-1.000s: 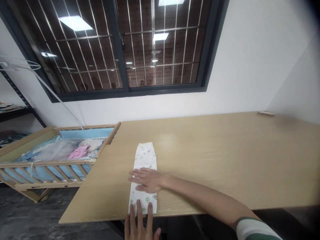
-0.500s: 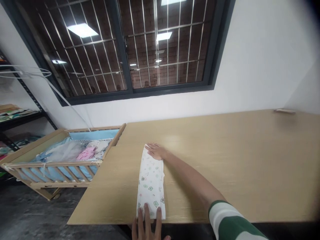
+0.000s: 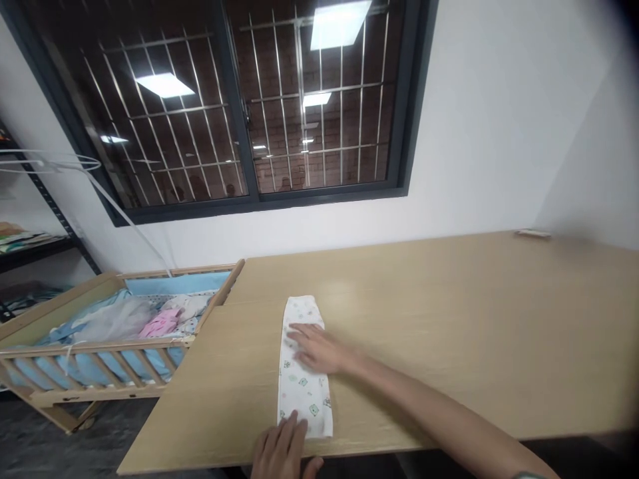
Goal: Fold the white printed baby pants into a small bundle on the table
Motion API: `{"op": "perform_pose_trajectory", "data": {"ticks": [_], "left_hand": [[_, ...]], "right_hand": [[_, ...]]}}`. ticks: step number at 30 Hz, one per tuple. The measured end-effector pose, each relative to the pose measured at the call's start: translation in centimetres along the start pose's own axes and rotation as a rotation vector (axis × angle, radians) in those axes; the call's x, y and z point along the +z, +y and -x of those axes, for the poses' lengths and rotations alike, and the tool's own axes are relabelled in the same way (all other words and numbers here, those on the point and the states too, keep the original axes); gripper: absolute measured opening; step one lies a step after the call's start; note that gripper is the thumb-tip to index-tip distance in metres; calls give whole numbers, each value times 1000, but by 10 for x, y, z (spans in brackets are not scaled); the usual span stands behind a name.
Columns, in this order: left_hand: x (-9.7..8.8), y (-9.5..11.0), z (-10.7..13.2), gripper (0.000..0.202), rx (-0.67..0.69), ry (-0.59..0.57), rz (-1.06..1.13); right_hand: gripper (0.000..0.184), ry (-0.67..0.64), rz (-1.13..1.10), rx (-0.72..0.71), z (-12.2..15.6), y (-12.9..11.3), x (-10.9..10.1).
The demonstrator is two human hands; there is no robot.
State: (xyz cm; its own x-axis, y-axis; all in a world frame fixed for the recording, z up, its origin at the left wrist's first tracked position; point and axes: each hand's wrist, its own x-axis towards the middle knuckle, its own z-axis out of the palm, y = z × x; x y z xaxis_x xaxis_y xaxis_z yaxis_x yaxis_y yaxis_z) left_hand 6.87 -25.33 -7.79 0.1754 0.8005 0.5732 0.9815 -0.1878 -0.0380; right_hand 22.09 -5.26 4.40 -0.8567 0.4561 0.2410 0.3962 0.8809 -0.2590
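Barred window (image 3: 239,113), dark frame, ceiling lights mirrored in glass; white wall (image 3: 499,133) around it.

Light wood table (image 3: 449,319), grain running across, two slabs w/ a step at far left. Small flat item (image 3: 533,233) at far right edge, too small to ID.

Wooden crib (image 3: 100,346) left of table, touching its corner; blue lining, pink garment (image 3: 158,324) inside.

Folded baby cloth (image 3: 303,392), white w/ small green prints, a long strip lying away from me at the near-left edge. Same spot as 0.5 s ago.

R hand (image 3: 319,349): then at the strip's far end, now back at the middle, flat, fingers spread, blurred.

L hand (image 3: 282,452): fingers lay straight then, now curled on the near end. Can't tell if it pinches the fabric.
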Motion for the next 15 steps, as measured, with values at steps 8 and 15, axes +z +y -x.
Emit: {"op": "perform_pose_trajectory", "data": {"ticks": [8,15], "left_hand": [[-10,-35,2,36,368,150,40],[-42,-32,-9,35,461,113,277]], "right_hand": [[41,-142,12,-20,95,-88,-12],[31,-41,260,-76,135,-100,15]]}}
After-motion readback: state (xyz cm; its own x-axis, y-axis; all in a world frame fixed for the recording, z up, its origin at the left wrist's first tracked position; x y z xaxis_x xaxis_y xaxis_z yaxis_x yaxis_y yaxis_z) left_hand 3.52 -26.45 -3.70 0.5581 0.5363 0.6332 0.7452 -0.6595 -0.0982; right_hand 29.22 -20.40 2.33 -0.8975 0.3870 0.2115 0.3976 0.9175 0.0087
